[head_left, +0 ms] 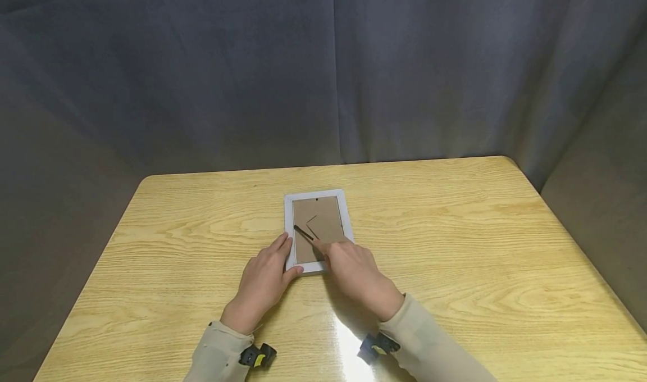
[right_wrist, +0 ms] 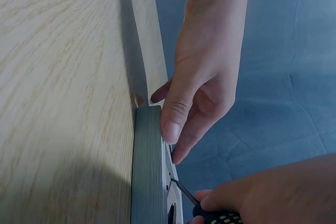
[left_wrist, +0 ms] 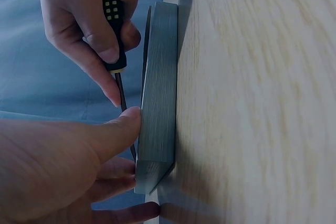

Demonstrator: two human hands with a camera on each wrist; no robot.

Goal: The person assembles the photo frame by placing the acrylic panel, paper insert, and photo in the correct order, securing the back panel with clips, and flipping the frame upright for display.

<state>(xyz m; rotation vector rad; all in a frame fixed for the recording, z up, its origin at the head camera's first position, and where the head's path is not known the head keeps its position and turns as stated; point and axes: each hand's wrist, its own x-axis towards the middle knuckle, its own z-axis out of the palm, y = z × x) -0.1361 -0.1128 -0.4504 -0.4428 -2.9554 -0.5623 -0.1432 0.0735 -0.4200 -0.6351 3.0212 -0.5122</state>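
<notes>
A picture frame (head_left: 315, 267) with a pale grey rim lies back up on the table, its brown backing board (head_left: 315, 208) showing. My left hand (head_left: 265, 275) grips the frame's near left corner, thumb on the near rim and fingers along the left side. In my right hand (head_left: 351, 267) is a screwdriver (left_wrist: 113, 14) with a black handle dotted yellow, the index finger stretched along its dark shaft. The shaft slants over the backing board, and its tip is right at the inner edge of the left rim. The right palm hides the frame's near right corner.
A wood-grain table (head_left: 480, 247) spreads around the frame on every side. Dark grey curtains (head_left: 242, 78) hang behind it and at both sides. Small black wrist devices (head_left: 260, 357) sit at both sleeve cuffs.
</notes>
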